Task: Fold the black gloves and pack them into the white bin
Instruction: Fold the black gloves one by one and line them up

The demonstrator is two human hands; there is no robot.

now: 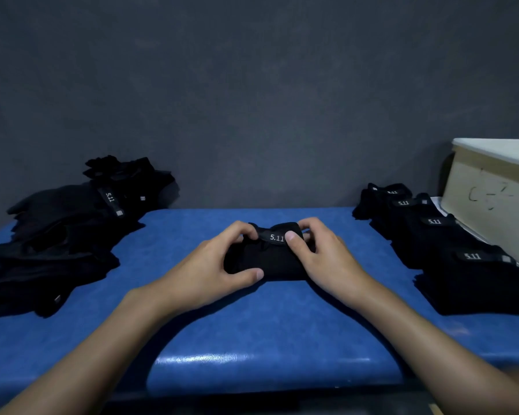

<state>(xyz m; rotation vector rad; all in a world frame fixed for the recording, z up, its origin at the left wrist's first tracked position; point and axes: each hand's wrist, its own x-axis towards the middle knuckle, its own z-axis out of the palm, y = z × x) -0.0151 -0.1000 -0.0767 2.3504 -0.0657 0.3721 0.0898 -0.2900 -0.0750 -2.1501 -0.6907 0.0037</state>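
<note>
- Left hand [213,265]: fingers and thumb curled round the left end of the folded glove [264,262].
- Right hand [321,253]: grips the folded glove's right end, thumb pressed on its "5.11" strap.
- Folded glove: rests on the blue bench [252,330].
- Loose glove heap [72,229]: left of the folded glove, unfolded.
- Folded glove row [450,250]: right of the folded glove, labels up.
- White bin [492,202]: right of the folded glove, just behind the row; its inside is hidden.
</note>
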